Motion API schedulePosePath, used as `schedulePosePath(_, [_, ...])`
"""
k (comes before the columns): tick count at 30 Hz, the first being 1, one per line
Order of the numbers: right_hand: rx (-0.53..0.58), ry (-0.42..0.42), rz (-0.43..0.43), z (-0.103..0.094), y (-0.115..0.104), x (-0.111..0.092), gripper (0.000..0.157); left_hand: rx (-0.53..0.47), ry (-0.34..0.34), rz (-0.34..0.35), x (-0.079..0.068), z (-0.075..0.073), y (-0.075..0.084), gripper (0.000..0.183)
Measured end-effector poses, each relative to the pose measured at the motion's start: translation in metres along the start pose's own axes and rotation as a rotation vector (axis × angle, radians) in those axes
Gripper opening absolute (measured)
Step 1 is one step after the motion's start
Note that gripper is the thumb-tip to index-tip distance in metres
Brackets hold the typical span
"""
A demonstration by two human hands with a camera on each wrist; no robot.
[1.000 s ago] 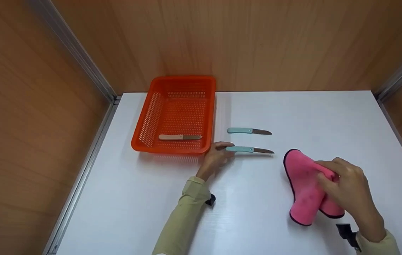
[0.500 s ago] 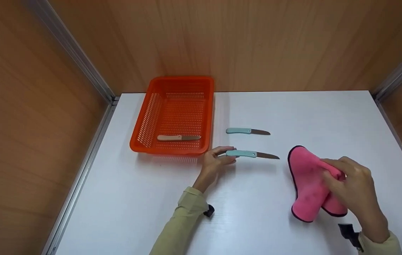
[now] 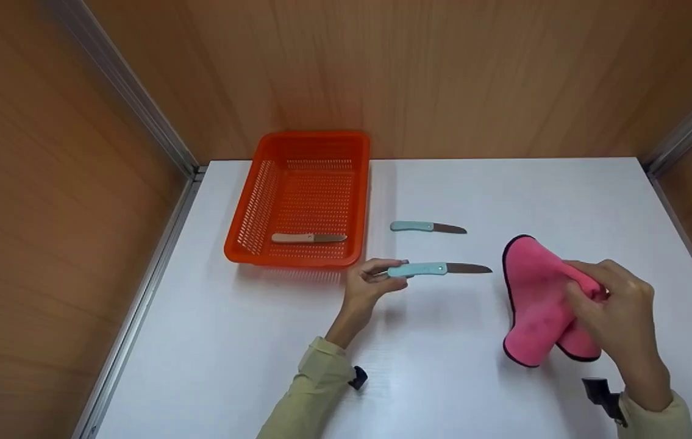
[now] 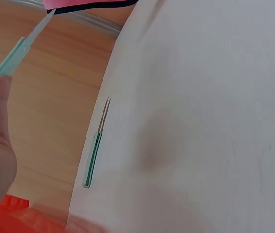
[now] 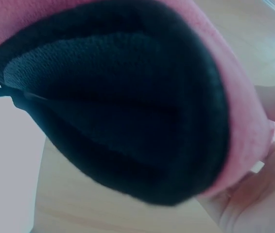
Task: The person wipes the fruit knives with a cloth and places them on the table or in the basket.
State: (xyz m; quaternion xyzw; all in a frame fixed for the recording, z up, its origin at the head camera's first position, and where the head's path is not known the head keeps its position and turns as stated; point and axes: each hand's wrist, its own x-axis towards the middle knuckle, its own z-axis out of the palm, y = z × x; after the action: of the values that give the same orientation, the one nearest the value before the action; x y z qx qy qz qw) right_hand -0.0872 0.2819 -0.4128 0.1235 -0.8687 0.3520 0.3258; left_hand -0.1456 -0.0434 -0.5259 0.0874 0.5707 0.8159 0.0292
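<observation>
My left hand (image 3: pixel 367 289) pinches the turquoise handle of a small knife (image 3: pixel 428 269) between thumb and fingers. The blade points right and the knife is lifted off the table, with its shadow below. In the left wrist view the knife (image 4: pixel 12 60) has its tip overlapping the pink cloth's dark edge (image 4: pixel 96 6). My right hand (image 3: pixel 617 305) pinches a pink cloth (image 3: pixel 541 299) with black trim, bunched so that its ends hang in folds. The right wrist view shows the cloth's dark underside (image 5: pixel 128 107). A second turquoise-handled knife (image 3: pixel 428 227) lies on the table behind the held one.
An orange-red perforated basket (image 3: pixel 358 201) stands at the back left, near my left hand. In it lies a knife with a pale handle (image 3: pixel 308 238). Wood-grain panels (image 3: pixel 443 79) rise behind and beside the white table (image 3: pixel 230 366).
My left hand has raised the knife from near the table and brought it toward me and slightly right. My right hand has moved a little right and farther from me with the cloth.
</observation>
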Motion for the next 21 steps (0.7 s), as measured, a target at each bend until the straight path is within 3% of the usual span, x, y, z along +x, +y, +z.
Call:
schedulePosePath(6, [0.055, 0.035, 0.005, 0.008, -0.009, 0.008, 0.023, -0.021, -0.034, -0.006, -0.01, 0.01, 0.007, 0.029])
schedulePosePath(10, [0.084, 0.011, -0.006, 0.017, -0.016, 0.013, 0.023, -0.009, -0.049, 0.012, -0.012, 0.016, 0.012, 0.03])
schedulePosePath(17, [0.125, -0.111, -0.07, 0.04, -0.033, 0.015, 0.028, -0.009, -0.079, 0.053, -0.012, 0.023, 0.016, 0.03])
schedulePosePath(21, [0.044, -0.225, -0.145, 0.052, -0.039, 0.011, 0.03, -0.045, -0.077, 0.046, -0.01, 0.025, 0.017, 0.03])
